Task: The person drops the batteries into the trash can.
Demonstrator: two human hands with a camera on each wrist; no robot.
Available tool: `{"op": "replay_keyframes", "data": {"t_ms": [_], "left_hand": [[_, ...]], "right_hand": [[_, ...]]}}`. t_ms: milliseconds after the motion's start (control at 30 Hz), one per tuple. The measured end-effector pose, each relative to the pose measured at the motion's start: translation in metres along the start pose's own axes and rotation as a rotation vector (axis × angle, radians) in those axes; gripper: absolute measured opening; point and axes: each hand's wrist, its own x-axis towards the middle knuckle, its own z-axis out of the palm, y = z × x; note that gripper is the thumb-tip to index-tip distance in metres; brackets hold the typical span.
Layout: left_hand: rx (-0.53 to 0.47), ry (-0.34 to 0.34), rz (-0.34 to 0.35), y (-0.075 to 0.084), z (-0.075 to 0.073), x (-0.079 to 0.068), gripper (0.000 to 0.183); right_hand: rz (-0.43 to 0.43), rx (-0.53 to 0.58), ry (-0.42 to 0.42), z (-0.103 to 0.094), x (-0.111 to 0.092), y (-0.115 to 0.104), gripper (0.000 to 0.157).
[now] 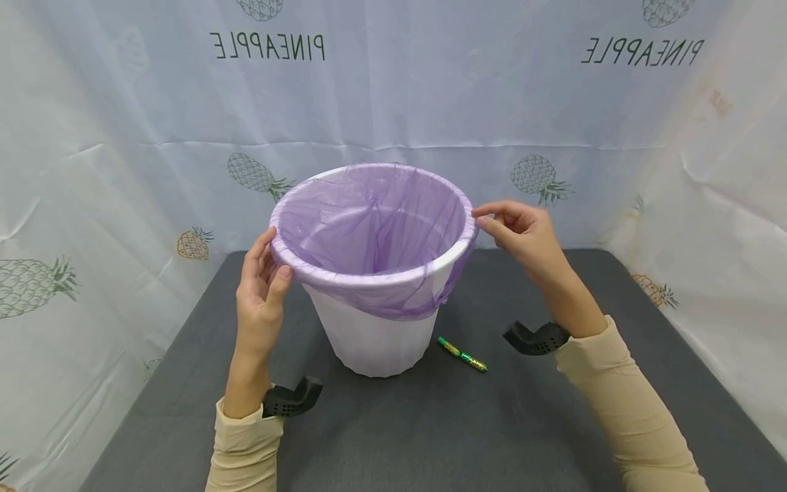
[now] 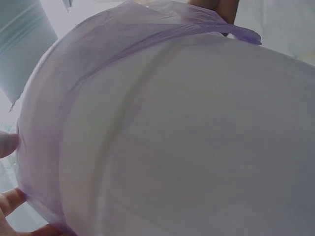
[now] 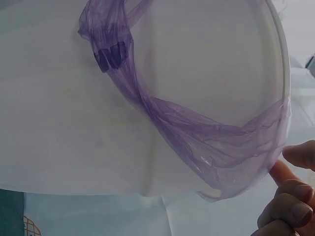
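Observation:
A white trash bin (image 1: 375, 342) stands upright on the dark table, lined with a translucent purple trash bag (image 1: 375, 239). The bag is folded over most of the rim; at the front right a stretch of white rim (image 1: 447, 257) shows bare, and a bunched fold hangs outside below it. My left hand (image 1: 261, 294) touches the rim's left side, thumb and fingers spread apart, as the left wrist view also shows. At the right side of the rim, my right hand (image 1: 522, 236) pinches the bag's edge between thumb and index finger, the other fingers curled.
A green and gold pen-like stick (image 1: 462, 354) lies on the dark table (image 1: 393, 437) just right of the bin's base. Behind and at both sides hangs a pale curtain (image 1: 430, 89) printed with pineapples.

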Motion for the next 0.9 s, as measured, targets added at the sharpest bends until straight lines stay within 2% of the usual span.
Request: {"op": "replay_keyframes", "data": {"t_ms": [267, 533, 900], "left_hand": [[0.010, -0.009, 0.033, -0.002, -0.002, 0.000, 0.049], [-0.004, -0.009, 0.042, 0.000, 0.000, -0.001, 0.049], [-0.004, 0.003, 0.004, -0.001, 0.001, 0.001, 0.050]], "right_hand": [[0.005, 0.022, 0.007, -0.008, -0.010, 0.007, 0.025], [0.048, -0.015, 0.003, -0.013, -0.022, 0.017, 0.023], [0.086, -0.034, 0.000, -0.019, -0.040, 0.034, 0.022]]}}
